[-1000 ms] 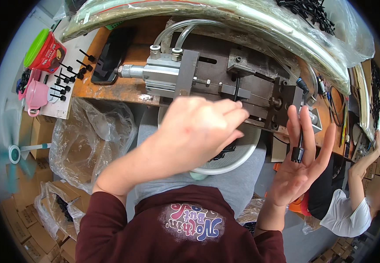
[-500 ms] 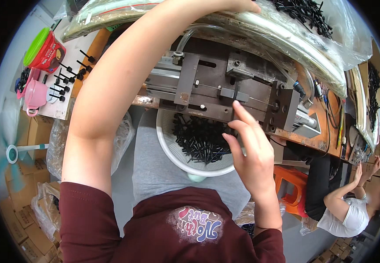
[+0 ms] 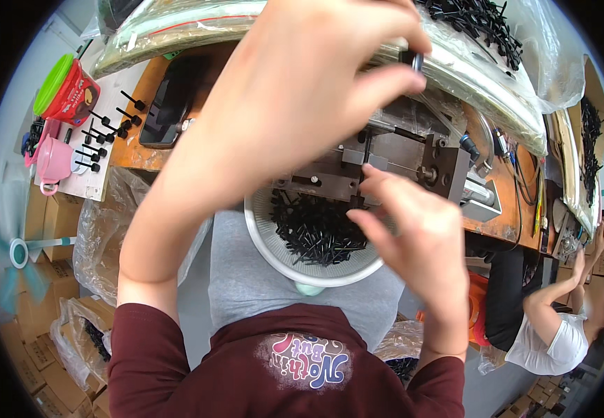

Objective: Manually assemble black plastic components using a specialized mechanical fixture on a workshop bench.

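My left hand (image 3: 316,76), blurred, is raised over the metal fixture (image 3: 448,164), its thumb and fingers pinching a small black part (image 3: 412,60). The part's full shape is hidden by the fingers. Across the fixture's small grey block lies a black pin (image 3: 366,148), its thicker head (image 3: 357,200) toward me. My right hand (image 3: 424,233) has thumb and index finger around that head end, the index fingertip at the shaft. Below the fixture, a white basket (image 3: 295,274) between my legs holds a heap of black pins (image 3: 319,233).
Several headed black pins (image 3: 96,136) stand on a white board at left, near a red tub (image 3: 75,94) and pink cup (image 3: 55,160). A dark phone (image 3: 168,101) lies on the wooden bench. More black parts (image 3: 479,24) lie on plastic-wrapped sheets behind. Another person (image 3: 552,331) sits at right.
My left hand has come back from the far pile toward me, now with a small black part in its fingers. The right hand stays at the fixture, shifted slightly.
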{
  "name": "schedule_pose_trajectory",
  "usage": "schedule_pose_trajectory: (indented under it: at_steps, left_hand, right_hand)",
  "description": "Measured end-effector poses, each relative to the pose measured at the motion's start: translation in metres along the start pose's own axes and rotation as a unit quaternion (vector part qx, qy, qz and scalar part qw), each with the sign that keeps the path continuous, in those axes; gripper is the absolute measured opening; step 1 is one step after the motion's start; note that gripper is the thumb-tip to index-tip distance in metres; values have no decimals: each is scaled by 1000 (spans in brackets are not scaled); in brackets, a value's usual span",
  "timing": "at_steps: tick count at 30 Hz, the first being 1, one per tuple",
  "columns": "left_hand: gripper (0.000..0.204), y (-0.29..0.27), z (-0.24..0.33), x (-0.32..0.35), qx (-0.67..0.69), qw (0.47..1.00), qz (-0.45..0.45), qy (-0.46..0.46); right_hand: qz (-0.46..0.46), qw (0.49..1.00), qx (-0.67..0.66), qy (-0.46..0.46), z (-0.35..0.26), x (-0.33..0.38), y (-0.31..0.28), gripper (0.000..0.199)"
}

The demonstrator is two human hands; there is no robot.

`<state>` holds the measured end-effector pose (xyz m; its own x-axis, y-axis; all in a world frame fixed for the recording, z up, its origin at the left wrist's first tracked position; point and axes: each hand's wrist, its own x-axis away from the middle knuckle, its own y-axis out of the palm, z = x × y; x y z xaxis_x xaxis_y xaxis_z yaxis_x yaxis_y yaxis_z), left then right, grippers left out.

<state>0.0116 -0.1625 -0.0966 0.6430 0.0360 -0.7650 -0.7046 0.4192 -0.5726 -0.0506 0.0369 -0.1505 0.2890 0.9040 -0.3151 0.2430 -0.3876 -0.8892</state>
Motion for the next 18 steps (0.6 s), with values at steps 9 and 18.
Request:
schedule_pose_trajectory:
  at_steps: [9, 18]
  left_hand:
    - [30, -7, 50, 80, 56, 991, -79, -97]
    - [25, 34, 54, 113, -9, 988, -117, -98]
  right_hand:
    - [150, 950, 228, 153, 120, -144, -112, 30]
    - [-42, 938, 230, 255, 144, -213, -105, 69]
